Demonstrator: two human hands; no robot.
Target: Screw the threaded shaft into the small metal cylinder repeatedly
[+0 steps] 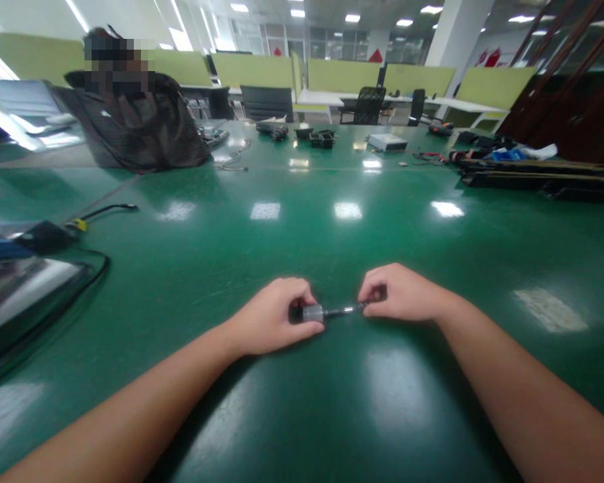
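Low over the green table (302,402), a screwdriver-like tool lies level between my hands. It has a greyish, see-through cylinder (313,313) as its handle and a thin dark shaft (339,311) with a shiny part toward the right. My left hand (272,318) curls round the handle, thumb below and fingers above. At the other end, my right hand (400,294) pinches the shaft's dark tip (362,305) between thumb and fingers. Those fingers partly hide the tip, and blur keeps its details from showing.
At left lie a flat device (25,288) and a black cable (103,268). A person in dark clothing (141,127) leans on the table at the back left. Black parts (322,138), a silver box (386,141) and stacked dark panels (538,178) stand farther back.
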